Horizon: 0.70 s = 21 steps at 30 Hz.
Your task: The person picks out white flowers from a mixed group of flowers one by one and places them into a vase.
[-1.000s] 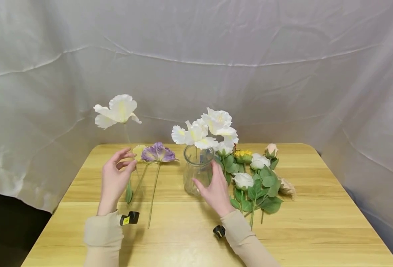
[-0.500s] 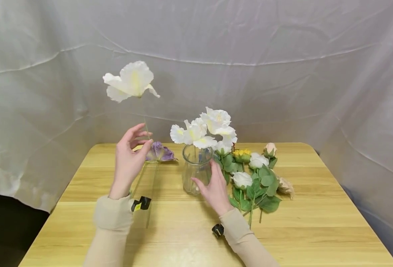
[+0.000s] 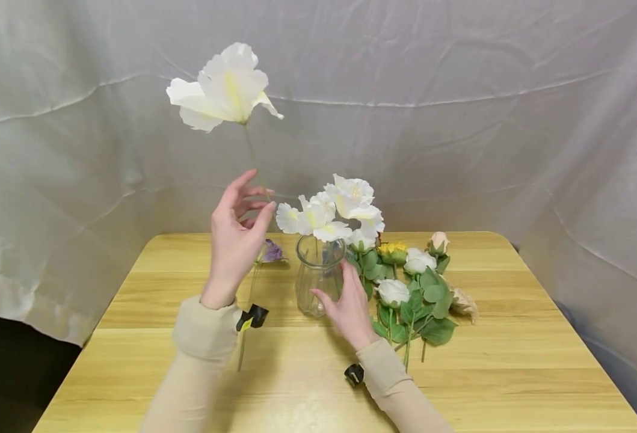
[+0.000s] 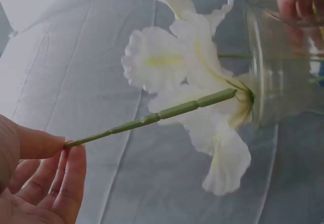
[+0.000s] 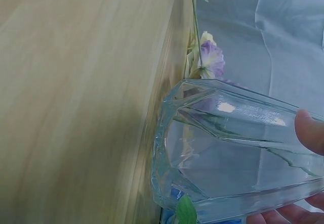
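Note:
A single white flower (image 3: 231,90) with ruffled petals and a yellow streak is held up by my left hand (image 3: 242,234), thumb and fingertips pinching its thin stem. In the left wrist view, the lower length of that green stem (image 4: 172,110) runs from the pinch across the view of the white blooms (image 4: 167,62) at the vase. My right hand (image 3: 345,307) holds the side of a clear glass vase (image 3: 310,282) standing on the table. Several white blooms (image 3: 323,213) stand in or lean over its mouth.
A purple flower (image 3: 272,251) lies behind my left hand, partly hidden. Right of the vase lie white roses (image 3: 393,293), a yellow flower (image 3: 393,251) and a pale pink rose (image 3: 438,242) with green leaves. Grey cloth (image 3: 432,150) hangs behind the wooden table (image 3: 502,373).
My left hand has risen and moved right, carrying the white flower up off the left side toward the vase. The right hand has stayed at the vase.

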{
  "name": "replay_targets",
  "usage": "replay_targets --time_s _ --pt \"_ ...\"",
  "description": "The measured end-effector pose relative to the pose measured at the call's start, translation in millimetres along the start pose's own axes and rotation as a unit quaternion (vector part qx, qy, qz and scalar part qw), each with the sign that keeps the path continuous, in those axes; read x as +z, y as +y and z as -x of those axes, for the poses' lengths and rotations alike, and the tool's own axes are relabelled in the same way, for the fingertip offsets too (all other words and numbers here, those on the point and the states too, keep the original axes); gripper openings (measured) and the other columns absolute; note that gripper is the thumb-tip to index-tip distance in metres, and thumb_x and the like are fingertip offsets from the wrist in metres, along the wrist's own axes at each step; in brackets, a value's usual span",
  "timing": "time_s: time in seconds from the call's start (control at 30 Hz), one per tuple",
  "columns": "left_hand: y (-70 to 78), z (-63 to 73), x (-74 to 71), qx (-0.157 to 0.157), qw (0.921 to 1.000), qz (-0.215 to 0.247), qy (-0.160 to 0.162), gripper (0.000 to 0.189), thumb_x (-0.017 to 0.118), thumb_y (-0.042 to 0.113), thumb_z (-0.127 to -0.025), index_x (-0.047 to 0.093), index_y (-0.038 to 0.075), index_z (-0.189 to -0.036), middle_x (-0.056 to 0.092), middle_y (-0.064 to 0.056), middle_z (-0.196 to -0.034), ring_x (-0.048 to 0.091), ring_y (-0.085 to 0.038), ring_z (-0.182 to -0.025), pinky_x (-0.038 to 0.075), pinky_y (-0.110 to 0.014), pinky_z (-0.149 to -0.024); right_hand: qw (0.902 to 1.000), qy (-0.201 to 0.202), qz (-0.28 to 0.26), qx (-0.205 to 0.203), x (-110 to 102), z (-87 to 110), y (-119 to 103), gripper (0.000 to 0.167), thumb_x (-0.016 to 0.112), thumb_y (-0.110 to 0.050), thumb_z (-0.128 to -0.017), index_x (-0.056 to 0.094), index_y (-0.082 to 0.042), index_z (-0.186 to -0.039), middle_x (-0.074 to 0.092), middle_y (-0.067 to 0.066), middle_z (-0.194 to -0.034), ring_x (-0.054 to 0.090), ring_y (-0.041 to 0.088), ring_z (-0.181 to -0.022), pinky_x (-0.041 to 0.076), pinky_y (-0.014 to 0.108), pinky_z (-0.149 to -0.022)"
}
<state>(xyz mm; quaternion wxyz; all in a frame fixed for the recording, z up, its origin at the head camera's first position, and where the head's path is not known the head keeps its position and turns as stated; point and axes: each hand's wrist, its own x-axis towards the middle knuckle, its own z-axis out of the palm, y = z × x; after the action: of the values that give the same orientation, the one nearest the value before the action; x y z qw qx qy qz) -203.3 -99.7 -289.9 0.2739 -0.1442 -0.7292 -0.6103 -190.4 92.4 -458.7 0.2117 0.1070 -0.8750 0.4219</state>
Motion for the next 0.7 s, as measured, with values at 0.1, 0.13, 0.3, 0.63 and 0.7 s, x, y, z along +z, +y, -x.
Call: replay_targets --time_s 0.1,0.13,0.3,0.63,0.7 --pt "2.6 -0.7 6.3 0.017 0.9998 0.009 0.003 0.056 0.065 -0.004 -0.092 0.051 0.01 -0.144 0.068 -0.012 -0.114 0.067 -0.002 -0.094 0.056 -0.017 -0.069 1.0 0.0 0.001 -0.003 -0.1 0.2 0.3 0.088 0.084 -0.028 -0.081 0.037 0.005 -0.149 0.052 0.025 -0.144 0.055 0.041 -0.132 0.045 0.053 -0.113" --pt "2.2 -0.5 8.1 0.019 0.9997 0.012 0.004 0.056 0.065 -0.004 -0.092 0.05 0.01 -0.144 0.068 -0.013 -0.114 0.067 -0.003 -0.094 0.057 -0.016 -0.07 1.0 0.001 0.001 -0.004 -0.2 0.3 0.2 0.088 0.084 -0.028 -0.081 0.037 0.005 -0.148 0.052 0.025 -0.144 0.055 0.041 -0.131 0.045 0.053 -0.113" --pt "-3.7 3.4 16.2 0.022 0.9996 0.019 0.005 0.059 0.064 -0.005 -0.092 0.047 0.009 -0.146 0.067 -0.015 -0.114 0.068 -0.013 -0.097 0.059 -0.017 -0.074 1.0 0.001 0.004 -0.006 -0.2 0.5 0.8 0.088 0.084 -0.028 -0.081 0.038 0.005 -0.148 0.052 0.025 -0.143 0.055 0.041 -0.131 0.046 0.053 -0.113" --pt "-15.7 11.1 27.0 0.046 0.9984 0.03 0.012 0.063 0.064 -0.007 -0.091 0.043 0.007 -0.149 0.065 -0.02 -0.114 0.066 -0.014 -0.097 0.061 -0.02 -0.077 0.9999 0.001 0.009 -0.008 -0.4 0.2 2.4 0.088 0.084 -0.029 -0.081 0.038 0.004 -0.148 0.052 0.025 -0.144 0.055 0.041 -0.131 0.046 0.053 -0.113" --pt "-15.2 10.8 27.8 0.058 0.9979 0.023 0.017 0.062 0.064 -0.007 -0.091 0.043 0.005 -0.148 0.066 -0.019 -0.114 0.066 -0.011 -0.096 0.061 -0.021 -0.077 0.9999 0.001 0.01 -0.009 -0.6 0.3 2.3 0.088 0.084 -0.029 -0.081 0.038 0.005 -0.148 0.052 0.025 -0.144 0.055 0.041 -0.131 0.046 0.053 -0.113"
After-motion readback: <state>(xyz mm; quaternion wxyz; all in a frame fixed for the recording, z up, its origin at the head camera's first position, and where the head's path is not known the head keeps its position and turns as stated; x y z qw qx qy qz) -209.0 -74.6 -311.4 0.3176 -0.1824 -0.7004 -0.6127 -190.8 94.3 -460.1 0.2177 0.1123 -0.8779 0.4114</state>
